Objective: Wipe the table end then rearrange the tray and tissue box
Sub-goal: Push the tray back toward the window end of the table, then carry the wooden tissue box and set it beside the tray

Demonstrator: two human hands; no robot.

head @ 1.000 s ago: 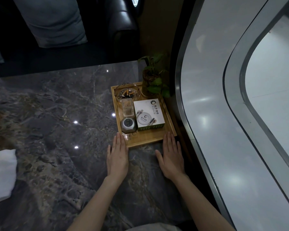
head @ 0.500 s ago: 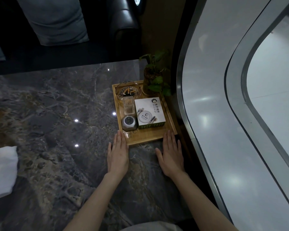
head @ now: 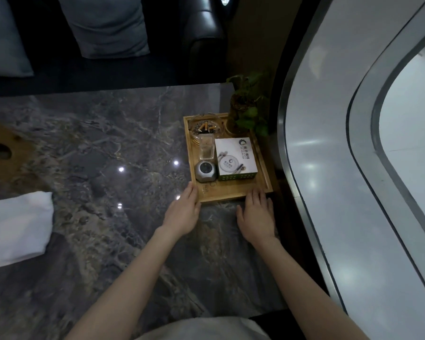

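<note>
Hands are laid flat on the dark marble table (head: 103, 148), palms down and fingers stretched out, nothing gripped in either. The left hand (head: 183, 209) is placed at the near left corner of the wooden tray (head: 231, 194), its fingertips touching the tray's edge. The right hand (head: 257, 212) is set against the near edge toward the right corner, fingertips just over the rim.

The tray is parked at the table's far right end, close to the curved grey wall. The white tissue box (head: 236, 157) is seen lying in the tray's right half. Beside it, on the left, a small grey faceted object (head: 205, 171) is lined up with a clear rectangular container (head: 206, 147) and a glass ashtray (head: 205, 126) holding cigarette butts. A potted plant (head: 248, 106) is stood at the tray's far right corner.

A folded white cloth (head: 15, 227) is left lying at the table's left side, well apart from both hands.
</note>
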